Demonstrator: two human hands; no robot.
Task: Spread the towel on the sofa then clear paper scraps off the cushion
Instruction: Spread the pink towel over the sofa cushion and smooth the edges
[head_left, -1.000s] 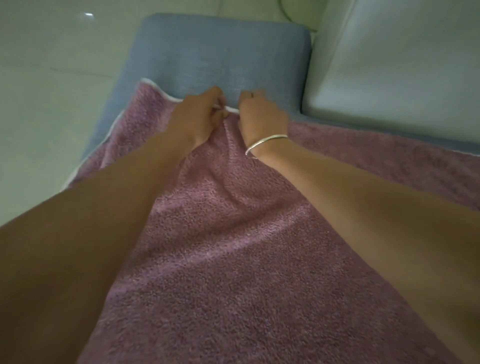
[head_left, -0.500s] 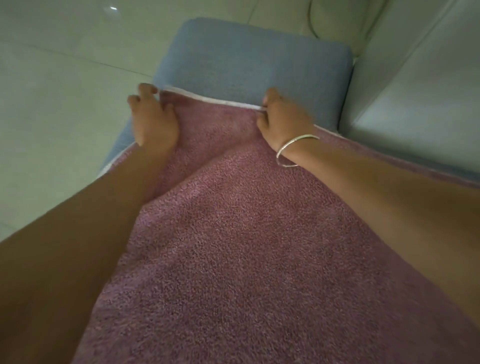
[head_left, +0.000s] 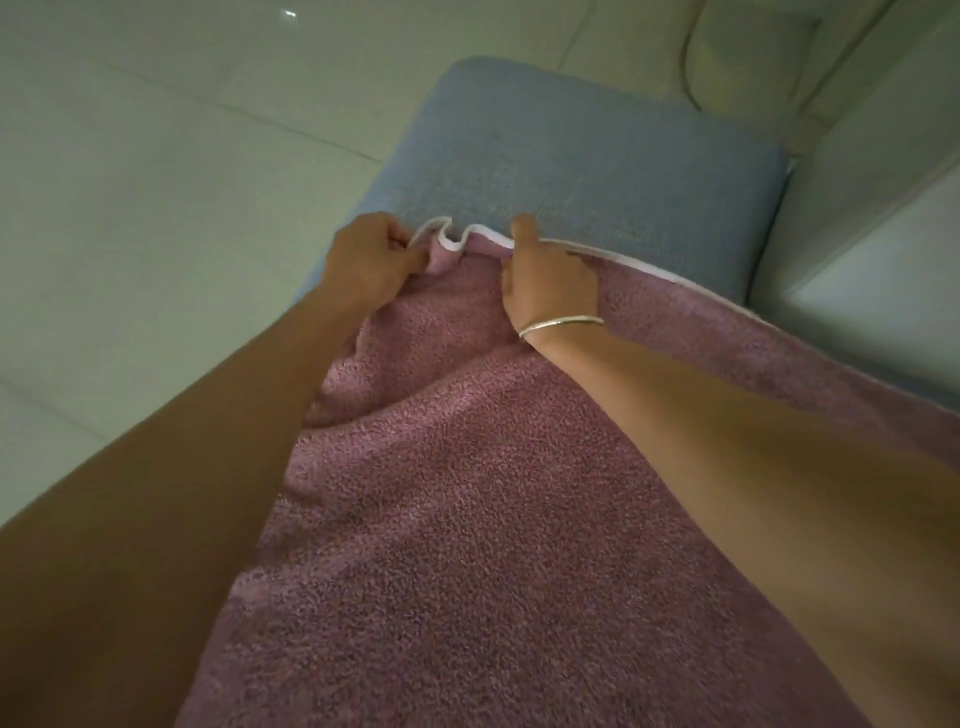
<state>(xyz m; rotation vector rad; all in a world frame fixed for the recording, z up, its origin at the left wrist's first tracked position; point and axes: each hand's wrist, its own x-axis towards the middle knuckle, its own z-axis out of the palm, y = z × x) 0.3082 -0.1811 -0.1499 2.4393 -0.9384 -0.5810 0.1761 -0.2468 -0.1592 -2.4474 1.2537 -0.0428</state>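
Note:
A mauve terry towel (head_left: 483, 509) with a white hem lies over the blue sofa seat cushion (head_left: 561, 156) and fills the lower middle of the view. My left hand (head_left: 371, 260) pinches the towel's far left corner, where the hem bunches into a small wave. My right hand (head_left: 545, 275), with a silver bangle on the wrist, grips the same far hem a little to the right. The far part of the cushion stays uncovered. No paper scraps are visible.
Pale tiled floor (head_left: 156, 208) lies left of the sofa edge. A light sofa back or armrest (head_left: 872, 249) rises at the right. A thin cord (head_left: 691, 78) hangs behind the cushion's far end.
My hands have come closer together again along the far hem, bunching it into a wave between them. The hem sits a bit nearer on the cushion.

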